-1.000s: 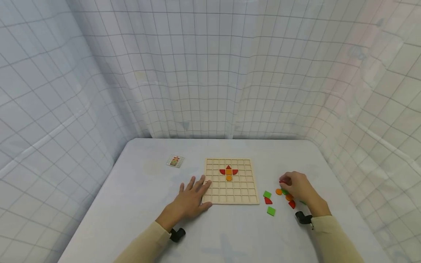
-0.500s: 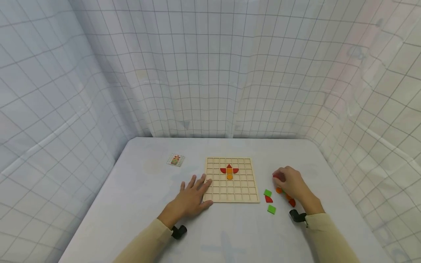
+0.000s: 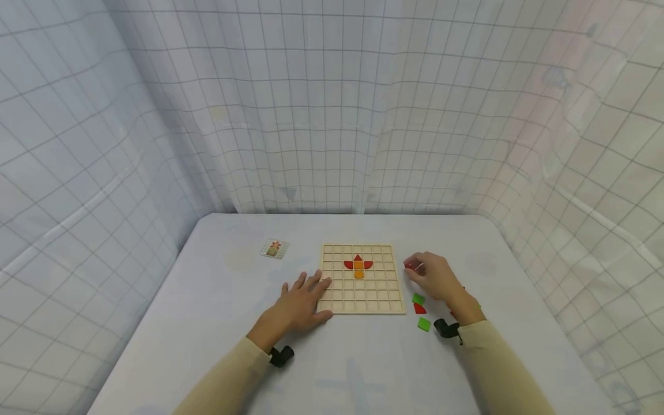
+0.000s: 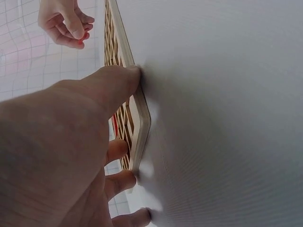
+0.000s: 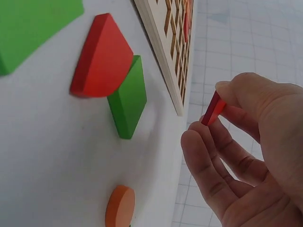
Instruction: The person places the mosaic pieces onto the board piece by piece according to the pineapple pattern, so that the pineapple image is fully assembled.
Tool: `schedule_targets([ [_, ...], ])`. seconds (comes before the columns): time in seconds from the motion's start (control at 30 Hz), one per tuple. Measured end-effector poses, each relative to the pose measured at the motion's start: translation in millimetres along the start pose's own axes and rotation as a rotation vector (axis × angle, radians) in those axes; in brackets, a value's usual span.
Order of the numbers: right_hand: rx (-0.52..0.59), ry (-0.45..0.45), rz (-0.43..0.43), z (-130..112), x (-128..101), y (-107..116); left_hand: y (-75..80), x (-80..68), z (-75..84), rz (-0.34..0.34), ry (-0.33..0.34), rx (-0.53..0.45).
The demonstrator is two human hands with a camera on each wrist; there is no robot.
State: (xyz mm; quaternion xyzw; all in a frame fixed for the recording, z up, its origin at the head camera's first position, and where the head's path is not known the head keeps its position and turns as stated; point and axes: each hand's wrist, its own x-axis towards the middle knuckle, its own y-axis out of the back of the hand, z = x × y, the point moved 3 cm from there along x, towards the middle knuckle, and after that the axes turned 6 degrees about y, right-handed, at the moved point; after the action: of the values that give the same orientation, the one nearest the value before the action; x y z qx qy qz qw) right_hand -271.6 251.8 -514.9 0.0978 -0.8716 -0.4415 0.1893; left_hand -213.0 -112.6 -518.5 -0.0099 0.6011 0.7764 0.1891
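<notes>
Red piece [image 5: 214, 109] pinched in right hand [image 3: 436, 276], left hand [image 3: 298, 302] flat against wooden grid board [image 3: 363, 300], green squares [image 3: 421, 311] nearby

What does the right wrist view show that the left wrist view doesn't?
Only the right wrist view shows the loose pieces on the table: two green squares, a red piece and an orange disc, plus the pinch on the red tile up close. Only the left wrist view shows the left hand with fingers against the board's edge. Both show the board and the right hand holding that tile.
</notes>
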Motion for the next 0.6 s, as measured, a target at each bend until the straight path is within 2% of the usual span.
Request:
schedule_targets([
  [0.27,0.023,0.000,-0.031,-14,10,-11,0.7,-2.4,0.4,-0.002,0.008,0.000],
  [0.6,-0.008,0.112,-0.087,-35,26,-34,-1.1,-1.4,-0.6,0.006,0.003,-0.004],
])
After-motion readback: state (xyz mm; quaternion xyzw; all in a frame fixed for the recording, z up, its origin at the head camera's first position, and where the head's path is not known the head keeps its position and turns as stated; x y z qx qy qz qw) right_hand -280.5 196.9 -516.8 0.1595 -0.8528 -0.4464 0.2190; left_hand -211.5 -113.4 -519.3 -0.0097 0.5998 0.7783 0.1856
